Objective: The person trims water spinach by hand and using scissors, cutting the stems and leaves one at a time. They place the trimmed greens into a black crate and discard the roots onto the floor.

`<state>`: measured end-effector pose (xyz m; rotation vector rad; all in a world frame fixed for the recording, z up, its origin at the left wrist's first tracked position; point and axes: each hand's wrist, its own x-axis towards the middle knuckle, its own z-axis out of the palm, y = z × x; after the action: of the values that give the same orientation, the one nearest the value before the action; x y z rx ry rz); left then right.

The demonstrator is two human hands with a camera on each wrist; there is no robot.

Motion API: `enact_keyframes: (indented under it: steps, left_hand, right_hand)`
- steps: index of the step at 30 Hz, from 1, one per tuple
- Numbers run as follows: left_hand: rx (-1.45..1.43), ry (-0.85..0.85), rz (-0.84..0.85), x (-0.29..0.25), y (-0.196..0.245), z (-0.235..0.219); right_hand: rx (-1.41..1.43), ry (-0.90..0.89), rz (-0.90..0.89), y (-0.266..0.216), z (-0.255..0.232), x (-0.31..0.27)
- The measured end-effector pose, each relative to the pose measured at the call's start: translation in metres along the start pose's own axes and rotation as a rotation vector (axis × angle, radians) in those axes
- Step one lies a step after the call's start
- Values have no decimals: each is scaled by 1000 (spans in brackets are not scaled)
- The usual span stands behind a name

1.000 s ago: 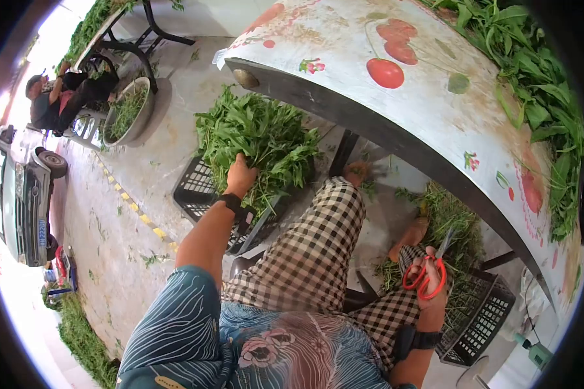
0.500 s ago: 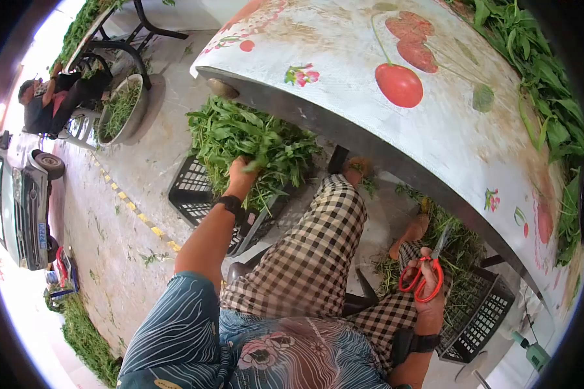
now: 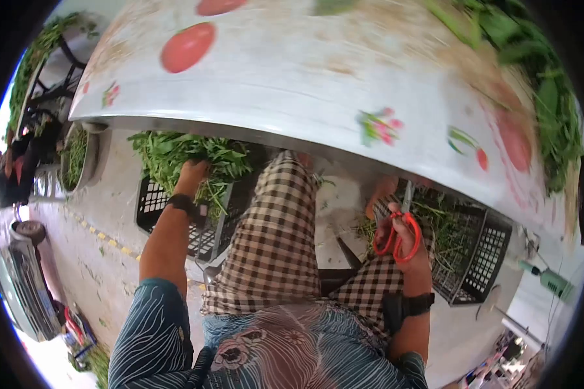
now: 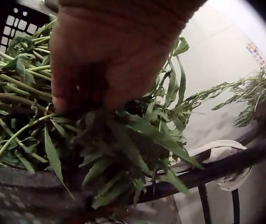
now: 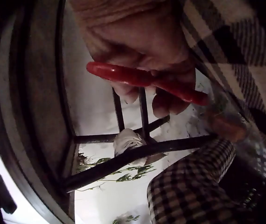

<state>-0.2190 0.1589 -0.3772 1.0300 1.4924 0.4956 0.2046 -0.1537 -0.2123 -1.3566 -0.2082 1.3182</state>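
My left hand (image 3: pixel 193 176) reaches into a heap of leafy green stems (image 3: pixel 162 152) piled in a black plastic crate (image 3: pixel 150 206). In the left wrist view its fingers curl down and grip some of the greens (image 4: pixel 128 140), with the fingertips hidden among the leaves. Held low over the right thigh, my right hand (image 3: pixel 416 254) has its fingers through the red handles of a pair of scissors (image 3: pixel 416 233). The blades point forward, toward the table edge. From the right wrist view, the red handles (image 5: pixel 119 73) lie across the fingers.
A table (image 3: pixel 272 84) with a fruit-print cover spans the front, more greens (image 3: pixel 551 110) on its right end. A second black crate (image 3: pixel 485 256) with cut stems stands at right. Far left are a seated person (image 3: pixel 23 165), a round tub (image 3: pixel 78 159) and a parked vehicle (image 3: pixel 29 279).
The head view has shifted, so the table fills more of it and the crates sit further up and left. The left hand stays in the greens; the right still holds the scissors.
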Motion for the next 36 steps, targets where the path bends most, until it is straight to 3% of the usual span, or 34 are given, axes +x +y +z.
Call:
enact_keyframes:
  steps: [1,5,11,15,23,26,30,33,36]
  left_hand:
    - [23,21,11,-31,29,13]
    - [-62,-105,-12,-28,11,-10]
    - [-9,-123,-15,-65,37,-9]
    - [-106,-263,160,-110,83,6]
    - [-166,-319,258,-171,141,40]
    - [-82,-338,398,-207,172,61]
    - [157,-285,720,-261,226,81]
    - [162,-255,1059,-296,258,92]
    - [158,-234,1230,-315,278,101]
  right_hand:
    - [1,-16,22,-3,0,-3]
    - [98,42,66,-3,-6,-3]
    - [173,-8,57,-2,-15,-5]
    - [207,-41,22,1,-20,-4]
    - [349,-110,-28,-5,-17,-1]
    - [402,-125,-45,-4,-21,0]
    - [452,-113,-73,-6,-29,4]
    - [475,-141,-90,-7,-30,6]
    - [450,-151,-88,-8,-28,6]
